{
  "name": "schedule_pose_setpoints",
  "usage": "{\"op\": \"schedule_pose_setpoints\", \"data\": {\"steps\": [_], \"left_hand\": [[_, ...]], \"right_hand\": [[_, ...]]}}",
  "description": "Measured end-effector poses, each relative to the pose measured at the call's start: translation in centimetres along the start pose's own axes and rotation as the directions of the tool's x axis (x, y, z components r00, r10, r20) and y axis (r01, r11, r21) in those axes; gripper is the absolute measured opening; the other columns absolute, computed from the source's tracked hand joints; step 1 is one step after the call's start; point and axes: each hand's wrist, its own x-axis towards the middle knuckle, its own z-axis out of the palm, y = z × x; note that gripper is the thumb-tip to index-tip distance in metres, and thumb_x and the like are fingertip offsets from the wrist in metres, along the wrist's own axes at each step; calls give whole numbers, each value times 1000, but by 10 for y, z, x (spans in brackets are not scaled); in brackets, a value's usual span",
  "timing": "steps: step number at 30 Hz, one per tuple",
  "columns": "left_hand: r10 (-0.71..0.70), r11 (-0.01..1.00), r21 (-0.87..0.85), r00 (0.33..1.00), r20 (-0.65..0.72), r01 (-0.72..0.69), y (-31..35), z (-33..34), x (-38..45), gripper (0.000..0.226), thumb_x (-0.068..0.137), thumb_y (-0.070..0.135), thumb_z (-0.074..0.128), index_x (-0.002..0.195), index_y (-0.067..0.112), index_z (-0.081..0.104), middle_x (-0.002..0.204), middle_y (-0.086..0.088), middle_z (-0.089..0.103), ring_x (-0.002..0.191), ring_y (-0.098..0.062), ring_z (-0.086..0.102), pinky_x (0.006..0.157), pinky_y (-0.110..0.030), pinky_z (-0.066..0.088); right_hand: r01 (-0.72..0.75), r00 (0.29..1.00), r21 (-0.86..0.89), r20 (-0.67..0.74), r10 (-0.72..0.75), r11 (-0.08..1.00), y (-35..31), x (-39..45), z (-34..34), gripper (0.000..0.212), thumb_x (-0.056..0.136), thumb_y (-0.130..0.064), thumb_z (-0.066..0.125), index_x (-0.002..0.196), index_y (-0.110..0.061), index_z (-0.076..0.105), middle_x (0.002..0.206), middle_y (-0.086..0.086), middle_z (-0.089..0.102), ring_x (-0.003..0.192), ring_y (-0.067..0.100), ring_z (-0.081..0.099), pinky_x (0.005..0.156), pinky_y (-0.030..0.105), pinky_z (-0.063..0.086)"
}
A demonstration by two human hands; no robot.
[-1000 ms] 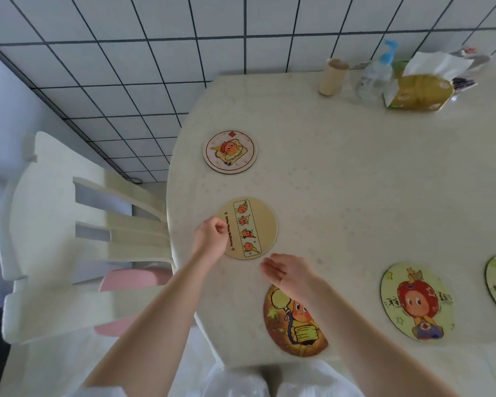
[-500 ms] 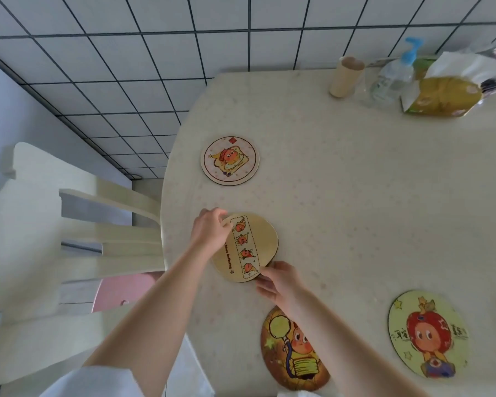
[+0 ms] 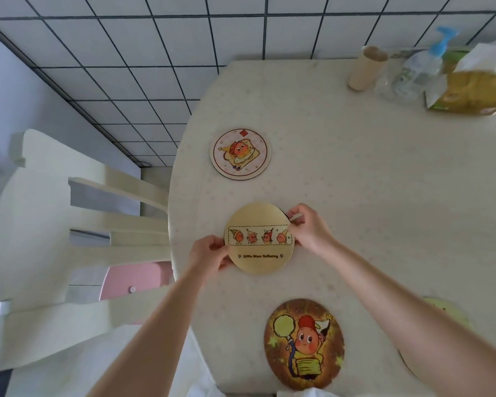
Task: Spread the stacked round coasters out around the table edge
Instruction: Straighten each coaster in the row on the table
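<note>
A tan round coaster [image 3: 259, 237] with a strip of small orange figures is held near the table's left edge. My left hand [image 3: 209, 255] pinches its left rim and my right hand [image 3: 307, 229] pinches its right rim. Farther back lies a white-and-pink round coaster [image 3: 240, 153]. Nearer to me lies an orange coaster [image 3: 304, 342] with a cartoon figure. A yellow-green coaster [image 3: 453, 312] shows partly behind my right forearm.
The pale speckled table [image 3: 384, 196] curves along its left edge. A cream chair [image 3: 69, 224] and a pink stool [image 3: 135, 279] stand to its left. At the back right are a paper cup [image 3: 367, 68], a pump bottle [image 3: 421, 67] and a tissue pack [image 3: 476, 87].
The tan coaster has been turned so its picture strip runs level. My right hand moved from the coaster's near edge to its right rim, and both hands now hold it.
</note>
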Motion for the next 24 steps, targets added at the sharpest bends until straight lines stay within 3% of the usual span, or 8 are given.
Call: {"op": "schedule_pose_setpoints", "data": {"steps": [3,7,9,12,15,19,24], "left_hand": [[-23,999,-31,1000,-20,22,-7,3,-9,7,83,3,68,89,1,63,93,-24,71,78,-40,72,68,-42,60],[-32,999,-31,999,-30,31,-13,1,-13,5,85,5,67,86,4,62,92,-22,72,72,-34,74,60,-36,56],[-6,1000,26,999,-51,7,-15,1,-11,6,84,6,68,82,7,62,88,-19,73,66,-30,74,57,-36,57],[14,991,136,997,-73,-4,-13,-1,-9,7,84,11,66,78,11,63,70,-11,73,53,-24,72,59,-46,61],[37,973,231,997,-75,-19,-12,-7,-6,8,84,18,65,76,14,66,63,-7,72,49,-21,71,64,-47,61],[106,941,334,987,-124,-59,5,-15,0,11,84,20,59,75,21,65,59,-1,71,55,-17,70,65,-34,60],[190,908,400,973,-134,-122,48,-16,23,12,84,15,54,83,22,64,75,1,69,70,-17,65,54,-25,46]], "right_hand": [[12,999,-30,35,-11,999,0,10,2,24,84,-4,56,79,-28,56,92,10,72,89,36,69,71,57,59],[49,998,-96,48,-44,994,5,17,7,22,86,-6,57,79,-27,57,88,5,70,90,33,68,75,51,59],[90,996,-151,29,-87,984,10,17,8,18,87,-9,58,83,-26,60,82,-2,67,87,27,66,73,36,58],[159,986,-228,-9,-165,961,14,16,11,19,86,-7,56,87,-25,63,83,-3,64,80,18,60,60,13,42],[194,976,-277,-38,-213,941,15,19,10,23,85,0,50,95,-14,66,89,3,64,84,19,58,65,19,40],[168,981,-283,-45,-188,944,12,28,-1,27,85,1,47,100,-11,66,96,6,66,90,22,60,73,23,42],[156,983,-283,-49,-177,946,-12,55,-19,27,87,-2,47,101,-14,66,98,7,67,93,23,61,66,22,40]]}}
